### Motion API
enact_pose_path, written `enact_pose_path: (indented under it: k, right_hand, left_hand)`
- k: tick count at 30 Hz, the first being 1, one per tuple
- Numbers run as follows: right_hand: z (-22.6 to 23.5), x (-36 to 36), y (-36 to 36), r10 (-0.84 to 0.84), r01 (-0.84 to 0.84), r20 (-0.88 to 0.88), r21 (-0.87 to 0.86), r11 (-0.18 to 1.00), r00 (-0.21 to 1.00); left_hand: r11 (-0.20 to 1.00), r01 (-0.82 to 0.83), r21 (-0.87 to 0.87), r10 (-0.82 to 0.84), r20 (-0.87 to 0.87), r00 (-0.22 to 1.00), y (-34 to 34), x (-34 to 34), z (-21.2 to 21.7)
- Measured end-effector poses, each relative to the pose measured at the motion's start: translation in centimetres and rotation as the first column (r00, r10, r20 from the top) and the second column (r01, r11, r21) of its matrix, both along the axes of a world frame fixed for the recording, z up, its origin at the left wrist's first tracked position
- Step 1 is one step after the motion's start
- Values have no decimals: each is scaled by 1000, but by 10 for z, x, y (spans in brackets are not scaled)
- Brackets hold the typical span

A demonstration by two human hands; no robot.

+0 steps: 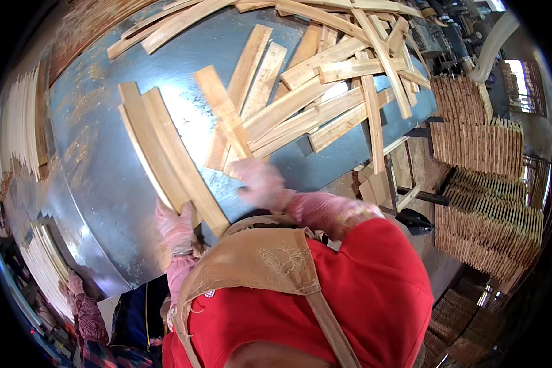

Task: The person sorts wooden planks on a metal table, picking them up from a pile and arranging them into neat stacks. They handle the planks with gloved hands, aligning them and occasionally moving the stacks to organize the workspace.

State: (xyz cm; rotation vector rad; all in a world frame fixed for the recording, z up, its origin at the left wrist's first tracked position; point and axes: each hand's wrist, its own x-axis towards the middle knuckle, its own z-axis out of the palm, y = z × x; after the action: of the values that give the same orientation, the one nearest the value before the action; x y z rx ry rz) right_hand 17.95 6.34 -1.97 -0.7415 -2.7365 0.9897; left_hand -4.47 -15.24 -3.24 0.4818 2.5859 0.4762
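My left hand (pixel 174 226), in a pale glove, is closed round the near end of a few wooden slats (pixel 159 147) lying side by side on the metal table, thumb on top. My right hand (pixel 260 183), also gloved, is smeared by motion. It is at the near end of a single slat (pixel 222 111) that lies over the edge of a loose pile; whether its fingers grip the slat does not show. The pile of slats (pixel 306 113) spreads crosswise over the table to the right, in several layers.
Sawdust lies on the blue-grey table (pixel 98 202). At left, another person's hand (pixel 75 283) rests by a bundle of pale slats (pixel 46 270); a second bundle (pixel 23 122) stands farther up. Tall stacks of slats (pixel 490 214) and machinery (pixel 448 37) stand at right.
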Motion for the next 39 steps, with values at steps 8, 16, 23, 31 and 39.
enact_pose_path:
  k: [8, 16, 23, 31, 39]
  right_hand:
    - [-32, 55, -40, -434, 389, 201, 229, 892, 878]
    - [-5, 14, -66, -371, 397, 187, -129, 909, 910]
    - [-43, -127, -112, -567, 614, 278, -120, 780, 775]
    - [-31, -157, -111, -476, 350, 205, -906, 237, 855]
    - [32, -178, -129, -508, 375, 127, -825, 423, 852]
  left_hand:
    - [977, 153, -148, -163, -60, 985, 28, 16, 23]
    - [800, -356, 482, 65, 521, 851, -44, -49, -33]
    - [423, -886, 190, 94, 963, 251, -38, -68, -67]
    - [600, -766, 230, 10, 955, 295, -45, -103, -40]
    - [454, -870, 193, -15, 978, 209, -58, -93, -2]
